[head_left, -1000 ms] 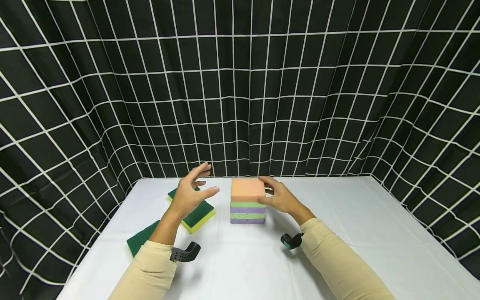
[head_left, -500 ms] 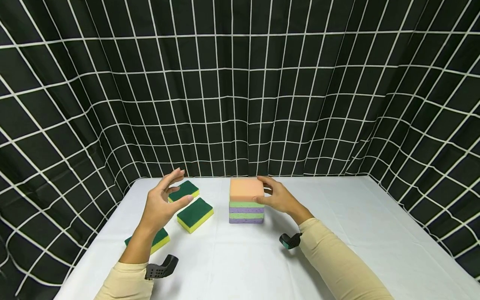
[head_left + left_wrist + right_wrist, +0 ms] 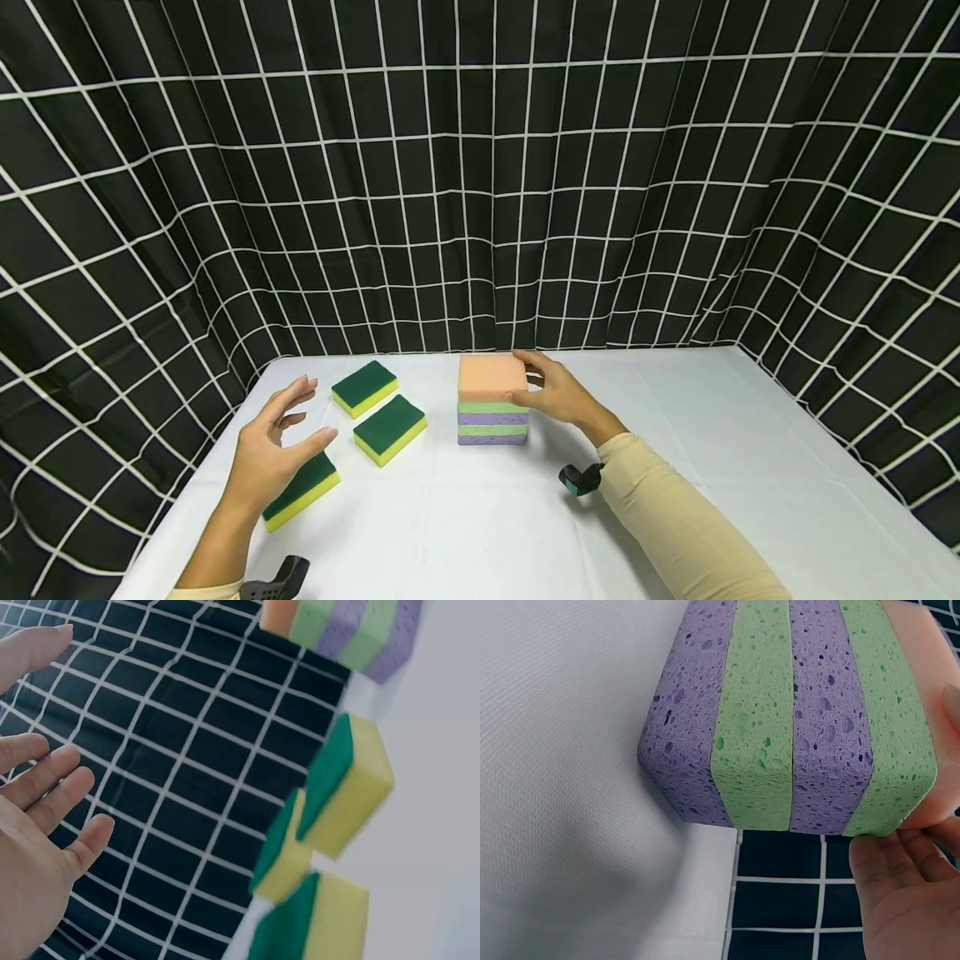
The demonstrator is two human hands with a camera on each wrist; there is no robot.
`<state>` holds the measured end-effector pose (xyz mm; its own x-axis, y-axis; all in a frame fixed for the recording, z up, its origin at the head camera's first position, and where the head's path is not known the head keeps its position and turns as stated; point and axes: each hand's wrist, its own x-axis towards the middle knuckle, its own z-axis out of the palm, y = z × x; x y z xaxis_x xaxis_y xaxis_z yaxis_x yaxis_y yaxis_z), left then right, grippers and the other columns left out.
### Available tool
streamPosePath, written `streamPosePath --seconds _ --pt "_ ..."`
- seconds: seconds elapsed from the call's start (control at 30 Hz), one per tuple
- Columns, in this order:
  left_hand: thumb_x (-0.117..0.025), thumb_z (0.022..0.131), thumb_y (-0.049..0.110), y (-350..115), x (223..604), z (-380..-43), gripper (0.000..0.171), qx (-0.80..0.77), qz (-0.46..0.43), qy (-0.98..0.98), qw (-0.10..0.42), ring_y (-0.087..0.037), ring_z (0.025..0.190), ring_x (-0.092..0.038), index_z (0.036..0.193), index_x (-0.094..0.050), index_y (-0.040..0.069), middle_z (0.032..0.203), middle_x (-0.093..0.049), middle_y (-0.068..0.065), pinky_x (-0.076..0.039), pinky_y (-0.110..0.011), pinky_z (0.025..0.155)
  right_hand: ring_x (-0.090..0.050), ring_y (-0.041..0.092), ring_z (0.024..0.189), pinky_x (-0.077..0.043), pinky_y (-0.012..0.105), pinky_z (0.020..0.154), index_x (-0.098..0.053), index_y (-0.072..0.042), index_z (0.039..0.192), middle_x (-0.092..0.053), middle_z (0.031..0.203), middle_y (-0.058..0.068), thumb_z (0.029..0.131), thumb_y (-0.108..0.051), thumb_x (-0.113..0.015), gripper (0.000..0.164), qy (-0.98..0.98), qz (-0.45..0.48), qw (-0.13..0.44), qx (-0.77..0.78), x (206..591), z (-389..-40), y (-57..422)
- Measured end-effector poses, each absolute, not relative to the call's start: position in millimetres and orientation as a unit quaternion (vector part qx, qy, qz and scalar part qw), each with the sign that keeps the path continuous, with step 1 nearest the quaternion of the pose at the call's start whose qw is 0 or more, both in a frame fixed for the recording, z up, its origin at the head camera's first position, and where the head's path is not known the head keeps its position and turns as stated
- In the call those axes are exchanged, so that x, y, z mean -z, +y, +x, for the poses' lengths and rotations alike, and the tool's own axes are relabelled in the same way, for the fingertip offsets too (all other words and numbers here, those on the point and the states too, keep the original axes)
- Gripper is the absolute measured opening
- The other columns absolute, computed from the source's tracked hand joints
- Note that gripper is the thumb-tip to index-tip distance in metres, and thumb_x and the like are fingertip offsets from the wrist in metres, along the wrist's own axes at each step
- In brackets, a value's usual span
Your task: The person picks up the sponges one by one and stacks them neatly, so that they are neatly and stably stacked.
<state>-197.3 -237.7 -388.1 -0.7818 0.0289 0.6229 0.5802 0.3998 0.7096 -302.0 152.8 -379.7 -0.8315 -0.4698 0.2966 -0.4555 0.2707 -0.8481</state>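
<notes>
A stack of sponges stands at mid-table in the head view, purple and green layers alternating. On top lies a thicker orange sponge. My right hand holds this top sponge at its right end, thumb on the near side and fingers behind; the right wrist view shows those fingers reaching the upper green layer too. My left hand hovers with nothing in it, fingers spread and slightly bent, over the nearest green-and-yellow scrub sponge, partly hiding it.
Two more green-topped scrub sponges, one farther back and one nearer the stack, lie left of it on the white tablecloth. A black curtain with white grid lines surrounds the table's back and sides.
My left hand has moved left and toward me, away from the stack, uncovering the two farther scrub sponges. The right hand has kept its hold on the orange sponge.
</notes>
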Motion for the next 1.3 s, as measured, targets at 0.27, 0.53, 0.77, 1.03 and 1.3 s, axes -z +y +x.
streamPosePath --seconds 0.27,0.53,0.77,1.03,1.3 --pt "-0.081 0.079 0.011 -259.8 407.0 -180.4 0.075 0.462 -0.093 -0.846 0.251 -0.002 0.117 -0.046 0.143 -0.044 0.003 0.131 -0.054 -0.015 -0.039 -0.014 0.088 -0.044 0.040 0.126 -0.038 0.045 0.102 -0.033 0.009 0.144 -0.035 0.145 0.024 0.082 -0.003 -0.076 0.077 0.797 -0.288 -0.001 0.531 402.7 -321.8 156.4" --pt "-0.082 0.079 0.023 -280.1 435.9 -171.1 0.075 0.423 -0.022 -0.877 0.227 0.004 0.112 -0.044 0.142 -0.046 0.004 0.130 -0.057 -0.014 -0.036 -0.010 0.085 -0.045 0.036 0.126 -0.041 0.041 0.100 -0.036 0.003 0.145 -0.037 0.146 0.019 0.082 -0.012 -0.078 0.078 0.805 -0.279 0.003 0.524 402.7 -322.1 158.2" --pt "-0.082 0.078 0.033 -290.3 446.8 -169.4 0.083 0.384 0.004 -0.902 0.198 -0.030 0.120 -0.044 0.143 -0.043 0.000 0.134 -0.052 -0.018 -0.039 -0.030 0.091 -0.044 0.036 0.127 -0.039 0.041 0.102 -0.034 0.004 0.146 -0.034 0.147 0.022 0.082 -0.013 -0.077 0.079 0.809 -0.276 0.001 0.518 403.5 -320.6 158.5" --pt "-0.079 0.078 0.044 -305.0 444.1 -169.6 0.100 0.369 0.056 -0.925 0.071 -0.050 0.129 -0.030 0.148 -0.027 -0.004 0.140 -0.036 -0.031 -0.027 -0.063 0.101 -0.042 0.043 0.127 -0.040 0.046 0.101 -0.031 0.012 0.144 -0.033 0.146 0.029 0.083 -0.004 -0.073 0.075 0.805 -0.272 0.015 0.527 385.3 -305.8 154.2" --pt "-0.081 0.076 0.043 -312.7 448.0 -170.2 0.107 0.347 0.040 -0.937 0.016 -0.051 0.127 -0.034 0.146 -0.023 -0.013 0.139 -0.037 -0.035 -0.028 -0.063 0.100 -0.042 0.038 0.128 -0.039 0.045 0.101 -0.033 0.006 0.146 -0.034 0.148 0.022 0.082 -0.006 -0.076 0.078 0.804 -0.267 0.010 0.532 399.0 -317.7 156.2"
